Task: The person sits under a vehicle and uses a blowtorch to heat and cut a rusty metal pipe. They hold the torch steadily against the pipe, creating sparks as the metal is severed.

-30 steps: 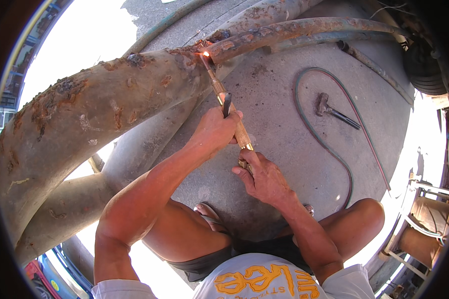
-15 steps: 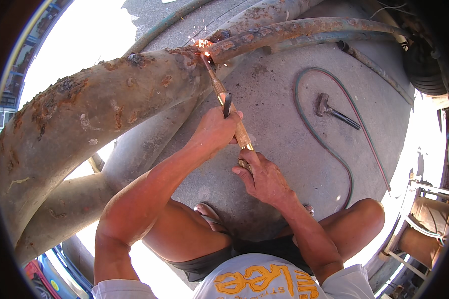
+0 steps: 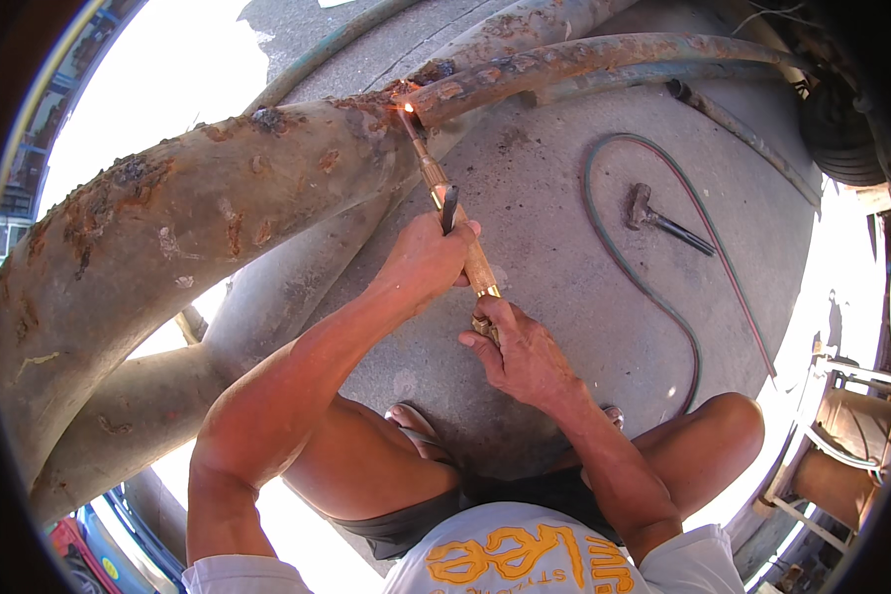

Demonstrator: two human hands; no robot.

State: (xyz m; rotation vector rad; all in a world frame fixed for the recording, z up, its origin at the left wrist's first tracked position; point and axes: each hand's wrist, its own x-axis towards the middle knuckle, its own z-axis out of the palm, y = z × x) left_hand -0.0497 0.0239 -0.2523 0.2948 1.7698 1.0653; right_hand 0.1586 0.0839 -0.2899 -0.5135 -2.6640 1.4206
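One torch (image 3: 480,270) is in our grasp: our left hand (image 3: 426,259) grips its barrel, our right hand (image 3: 527,356) its rear. Ahead of both hands, its tip (image 3: 408,117) glows at a rusty pipe (image 3: 267,188).

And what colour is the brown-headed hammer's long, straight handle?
The handle is black; it shows best in the head view.

Head-worn fisheye looks down toward the torch (image 3: 434,176)
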